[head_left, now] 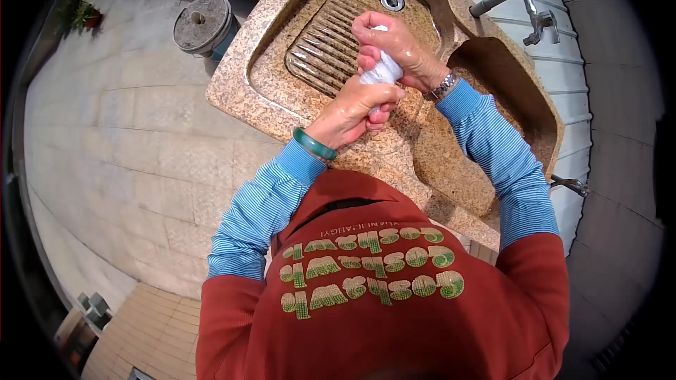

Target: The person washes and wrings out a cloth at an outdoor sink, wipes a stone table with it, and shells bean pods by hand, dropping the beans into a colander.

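Grips white cloth [382, 71] between and within tightly curled left hand [354, 110] and right hand [398, 46]; hides much of either end inside those fists.

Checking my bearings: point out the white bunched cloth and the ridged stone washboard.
White bunched cloth [385, 70]: head view, its exposed middle.
Ridged stone washboard [323, 45]: head view, its central ridges.

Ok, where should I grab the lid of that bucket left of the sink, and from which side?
Probably the small knob at the middle of the lid, pinched from above: it seems to stand up from a broad, round top. Your left hand is nearer the bucket, but it's holding the white cloth.
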Tool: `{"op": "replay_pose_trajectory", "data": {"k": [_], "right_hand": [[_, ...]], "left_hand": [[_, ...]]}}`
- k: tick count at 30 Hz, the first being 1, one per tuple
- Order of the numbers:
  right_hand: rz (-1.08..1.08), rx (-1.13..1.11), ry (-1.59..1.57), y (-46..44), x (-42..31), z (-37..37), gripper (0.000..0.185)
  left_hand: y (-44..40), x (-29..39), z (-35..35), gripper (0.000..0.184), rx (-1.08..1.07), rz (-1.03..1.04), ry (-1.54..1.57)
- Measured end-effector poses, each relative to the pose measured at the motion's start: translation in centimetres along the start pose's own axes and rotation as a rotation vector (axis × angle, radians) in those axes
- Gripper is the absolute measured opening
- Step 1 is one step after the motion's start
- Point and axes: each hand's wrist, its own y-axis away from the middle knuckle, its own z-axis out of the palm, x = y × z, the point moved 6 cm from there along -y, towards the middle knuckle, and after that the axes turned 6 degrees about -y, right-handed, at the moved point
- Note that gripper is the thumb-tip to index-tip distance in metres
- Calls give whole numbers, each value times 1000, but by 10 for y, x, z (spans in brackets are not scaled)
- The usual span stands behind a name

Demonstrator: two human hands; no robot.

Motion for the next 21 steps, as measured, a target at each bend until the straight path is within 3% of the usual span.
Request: {"op": "replay_pose_trajectory", "data": {"k": [2,4,6,8,9,12,14,16,17,18,20,21], "right_hand": [[-2,57,1,-5,8,-8,14],[-26,162,80,-13,14,-22,15],[-49,196,132,-20,19,-30,15],[-123,406,238,-26,22,-43,16],[-162,505,264,-29,24,-49,15],[-323,658,251,-30,33,-51,15],[-289,693,215,-22,39,-52,15],[-207,526,52,-14,37,-42,16],[-196,377,57,-8,27,-34,17],[-161,225,146,-5,21,-33,28],[-143,-41,-2,4,9,-27,53],[-106,-57,-19,2,11,-27,80]], "left_hand": [[-11,-8,-5,20,55,-35,-76],[-22,-9,-19,22,254,24,-209],[-47,-22,-42,27,244,51,-289],[-62,-14,-65,36,571,286,-776],[-62,-10,-68,45,593,174,-890],[-52,-1,-68,46,695,236,-1033],[-49,0,-73,39,640,335,-1072],[-43,-17,-63,25,269,29,-510],[-32,-15,-52,19,184,-15,-466],[-18,-7,-40,22,111,-71,-385],[-11,-9,-26,25,-52,-87,-106],[-4,-12,-15,28,-180,-180,45]]}}
